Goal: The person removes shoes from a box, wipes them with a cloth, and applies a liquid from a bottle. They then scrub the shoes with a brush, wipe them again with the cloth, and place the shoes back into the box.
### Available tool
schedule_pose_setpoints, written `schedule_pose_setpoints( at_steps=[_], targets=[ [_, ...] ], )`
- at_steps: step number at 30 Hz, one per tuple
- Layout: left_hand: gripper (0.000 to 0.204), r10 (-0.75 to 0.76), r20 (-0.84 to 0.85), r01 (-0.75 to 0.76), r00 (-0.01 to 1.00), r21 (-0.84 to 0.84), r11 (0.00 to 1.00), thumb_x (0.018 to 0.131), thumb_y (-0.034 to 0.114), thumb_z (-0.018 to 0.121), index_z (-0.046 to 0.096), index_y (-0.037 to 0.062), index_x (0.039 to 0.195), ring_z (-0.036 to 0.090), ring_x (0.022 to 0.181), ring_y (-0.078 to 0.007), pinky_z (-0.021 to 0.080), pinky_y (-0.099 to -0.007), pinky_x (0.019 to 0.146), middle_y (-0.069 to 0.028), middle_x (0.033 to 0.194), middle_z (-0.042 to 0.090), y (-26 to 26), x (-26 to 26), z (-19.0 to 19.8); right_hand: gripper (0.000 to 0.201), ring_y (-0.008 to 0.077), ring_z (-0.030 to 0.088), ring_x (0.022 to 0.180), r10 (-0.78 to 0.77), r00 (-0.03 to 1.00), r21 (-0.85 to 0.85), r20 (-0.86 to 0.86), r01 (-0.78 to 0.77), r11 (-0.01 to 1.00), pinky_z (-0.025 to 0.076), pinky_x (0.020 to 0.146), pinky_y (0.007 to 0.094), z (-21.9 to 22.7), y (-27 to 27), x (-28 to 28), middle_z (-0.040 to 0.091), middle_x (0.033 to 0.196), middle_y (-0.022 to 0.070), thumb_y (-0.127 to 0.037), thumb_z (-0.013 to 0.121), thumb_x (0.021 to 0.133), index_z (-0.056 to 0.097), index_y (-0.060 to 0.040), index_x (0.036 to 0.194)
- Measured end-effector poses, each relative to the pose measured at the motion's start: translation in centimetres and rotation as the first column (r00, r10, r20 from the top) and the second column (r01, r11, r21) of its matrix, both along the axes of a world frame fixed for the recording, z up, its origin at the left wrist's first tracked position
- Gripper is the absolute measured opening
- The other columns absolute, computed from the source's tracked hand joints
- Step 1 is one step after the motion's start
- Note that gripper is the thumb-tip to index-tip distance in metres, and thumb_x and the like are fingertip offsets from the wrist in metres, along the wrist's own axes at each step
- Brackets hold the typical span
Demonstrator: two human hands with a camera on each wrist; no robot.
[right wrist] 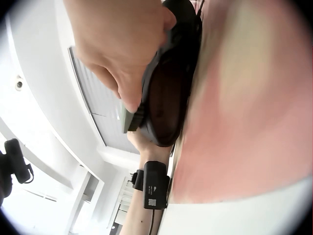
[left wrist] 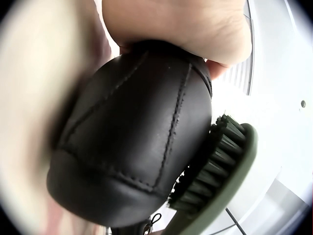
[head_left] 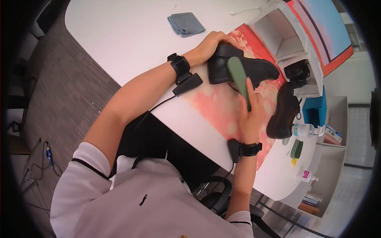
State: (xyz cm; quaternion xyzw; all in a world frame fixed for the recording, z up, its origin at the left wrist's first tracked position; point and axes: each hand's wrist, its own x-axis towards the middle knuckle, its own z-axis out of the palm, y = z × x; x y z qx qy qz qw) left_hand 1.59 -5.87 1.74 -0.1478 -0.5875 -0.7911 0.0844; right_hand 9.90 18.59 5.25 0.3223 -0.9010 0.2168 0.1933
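A black leather shoe [head_left: 258, 70] is held above the red and white mat [head_left: 216, 107]. The left hand [head_left: 212, 44] grips it at the heel end; in the left wrist view that hand [left wrist: 181, 27] lies over the top of the shoe [left wrist: 132, 132]. The right hand [head_left: 253, 113] holds a green brush [head_left: 237, 75] by its handle. Dark bristles touch the side of the shoe's heel in the left wrist view, with the brush [left wrist: 230, 181] at its right. In the right wrist view the right hand [right wrist: 122, 49] is beside the shoe [right wrist: 166, 98], fingers curled round the brush [right wrist: 128, 120].
A second black shoe [head_left: 282, 113] stands at the mat's right edge. A folded grey cloth [head_left: 186, 24] lies at the back. Beyond the second shoe are a clear bottle [head_left: 304, 130], a green brush [head_left: 296, 149], a white bottle [head_left: 305, 175] and a blue box [head_left: 314, 109].
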Motion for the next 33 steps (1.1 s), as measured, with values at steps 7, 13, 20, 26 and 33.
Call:
schedule_pose_setpoints(
  at_steps=[7, 13, 20, 26, 33],
  targets=[
    [0.055, 0.023, -0.057, -0.025, 0.998, -0.036, 0.999, 0.095, 0.026, 0.03, 0.075, -0.0042, 0.097, 0.064, 0.087, -0.0205, 0.047, -0.0285, 0.09, -0.0149, 0.096, 0.074, 0.1, -0.1, 0.1, 0.05, 0.0203, 0.058, 0.073, 0.113, 0.989, -0.063, -0.094, -0.119, 0.991, 0.048, 0.064, 0.0308, -0.3, 0.0, -0.1, 0.057, 0.087, 0.0064, -0.007, 0.067, 0.087, 0.062, -0.0172, 0.136],
    [0.056, 0.038, -0.082, -0.046, 0.996, -0.091, 0.995, 0.094, 0.026, 0.029, 0.072, -0.0087, 0.1, 0.065, 0.087, -0.0201, 0.048, -0.0276, 0.089, -0.0158, 0.098, 0.074, 0.1, -0.2, -0.1, 0.052, 0.0204, 0.056, 0.071, 0.015, 0.991, -0.101, -0.135, -0.029, 0.994, 0.047, 0.063, 0.0317, 0.4, 0.3, -0.5, 0.057, 0.083, 0.0056, -0.007, 0.07, 0.085, 0.063, -0.0187, 0.135],
    [0.054, 0.036, -0.106, -0.04, 0.994, -0.033, 0.999, 0.095, 0.026, 0.031, 0.075, -0.0057, 0.095, 0.065, 0.091, -0.023, 0.046, -0.0291, 0.092, -0.0172, 0.097, 0.074, 0.2, -0.1, 0.0, 0.05, 0.019, 0.055, 0.071, -0.067, 0.995, -0.067, -0.078, 0.062, 0.996, 0.046, 0.063, 0.0312, 1.2, -0.6, 0.5, 0.055, 0.081, 0.0037, -0.011, 0.07, 0.086, 0.063, -0.0198, 0.135],
    [0.053, 0.037, -0.091, -0.043, 0.995, -0.062, 0.997, 0.094, 0.025, 0.032, 0.075, -0.0055, 0.096, 0.065, 0.091, -0.0229, 0.046, -0.0296, 0.093, -0.0164, 0.098, 0.074, 0.2, 0.0, 0.2, 0.048, 0.0181, 0.054, 0.069, 0.076, 0.997, -0.015, -0.031, -0.077, 0.997, 0.046, 0.063, 0.0304, 0.8, -0.9, 1.3, 0.055, 0.08, 0.0054, -0.011, 0.069, 0.089, 0.062, -0.0175, 0.136],
    [0.052, 0.018, -0.096, -0.025, 0.995, -0.075, 0.997, 0.094, 0.026, 0.033, 0.075, -0.0062, 0.097, 0.064, 0.09, -0.0211, 0.046, -0.0288, 0.092, -0.0147, 0.097, 0.074, 0.2, 0.2, 0.5, 0.05, 0.0209, 0.055, 0.069, -0.001, 0.997, -0.095, -0.074, -0.006, 0.995, 0.046, 0.063, 0.0313, 0.8, -0.5, 0.8, 0.055, 0.081, 0.0061, -0.012, 0.071, 0.087, 0.063, -0.0203, 0.135]
  ],
)
